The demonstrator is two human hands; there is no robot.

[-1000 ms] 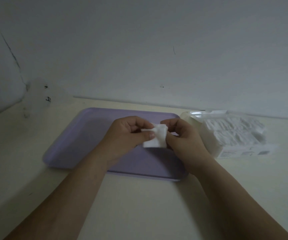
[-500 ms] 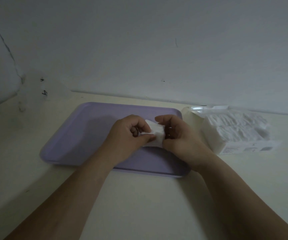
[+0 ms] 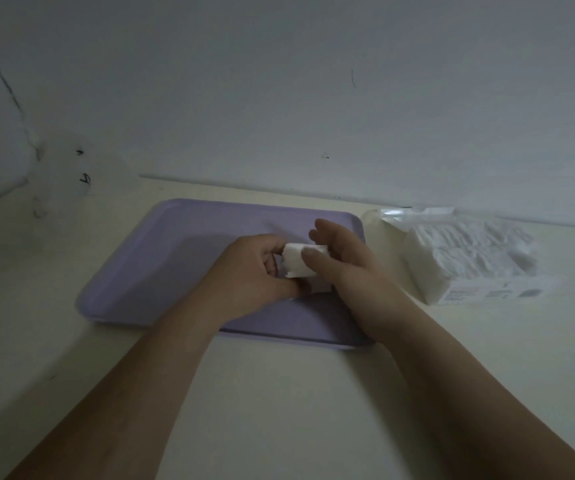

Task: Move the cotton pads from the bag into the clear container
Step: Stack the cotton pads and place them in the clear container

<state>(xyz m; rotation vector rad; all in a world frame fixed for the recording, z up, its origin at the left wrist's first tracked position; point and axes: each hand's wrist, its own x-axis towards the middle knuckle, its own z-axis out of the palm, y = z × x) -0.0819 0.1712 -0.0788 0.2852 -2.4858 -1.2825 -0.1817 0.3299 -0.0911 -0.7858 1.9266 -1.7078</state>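
The left hand point(image 3: 255, 275) is curled round one end of a small stack of white square cotton pads point(image 3: 294, 266), and the right hand point(image 3: 345, 268) is closed on the other end, its thumb pressed on the top pad and its fingers raised behind the stack. Both forearms are extended over a pale cream tabletop point(image 3: 296, 393). The stack is held low over the right half of a flat lilac plastic tray with rounded corners point(image 3: 175, 258); whether it touches the tray cannot be told. Just beside the tray's right edge a clear plastic bag of white cotton pads point(image 3: 469, 258) is laid on its side, open toward the tray and packed nearly full. At the far left, against the grey-white wall point(image 3: 313, 81), a faint translucent shape with dark marks point(image 3: 71, 174) is noted; it may be the clear container, but this cannot be confirmed. Progress is judged early: one small batch has been drawn out, no pads are seen inside any container, and the bulk is left in the bag. Against the frame half a second earlier, the right fingers, then curled over the stack, are found straightened and lifted, more of the stack's face is exposed, and it is held slightly nearer the tray surface.
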